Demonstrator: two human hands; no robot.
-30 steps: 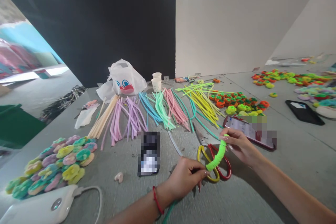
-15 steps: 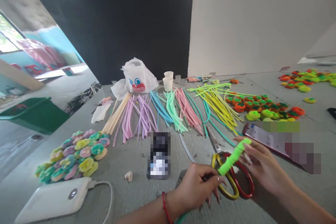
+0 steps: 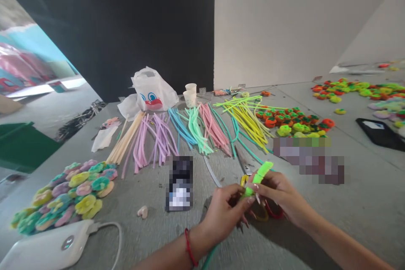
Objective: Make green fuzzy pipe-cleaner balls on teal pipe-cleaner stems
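Note:
A bright green coiled pipe cleaner (image 3: pixel 261 175) is held between both hands, its far end tilted up to the right. My left hand (image 3: pixel 226 211), with a red cord at the wrist, pinches its lower end. The fingers of my right hand (image 3: pixel 280 192) close round its middle from the other side. Under the hands lie scissors (image 3: pixel 247 169) with one yellow and one red handle, partly covered. Bundles of straight pipe cleaners, among them yellow ones (image 3: pixel 249 128) and pink ones (image 3: pixel 215 128), fan out beyond.
Finished fuzzy flowers (image 3: pixel 72 192) lie at left above a white power bank (image 3: pixel 50 247) with a cable. Orange and green fuzzy pieces (image 3: pixel 286 119) are heaped at right. A blurred phone (image 3: pixel 179 183), a plastic bag (image 3: pixel 153 88), paper cups (image 3: pixel 190 96) and a black phone (image 3: pixel 381 133) also lie about.
The view has swung right. My right hand has slid down the green coil toward my left hand, so the two are closer together and the coil's upper end sticks out free.

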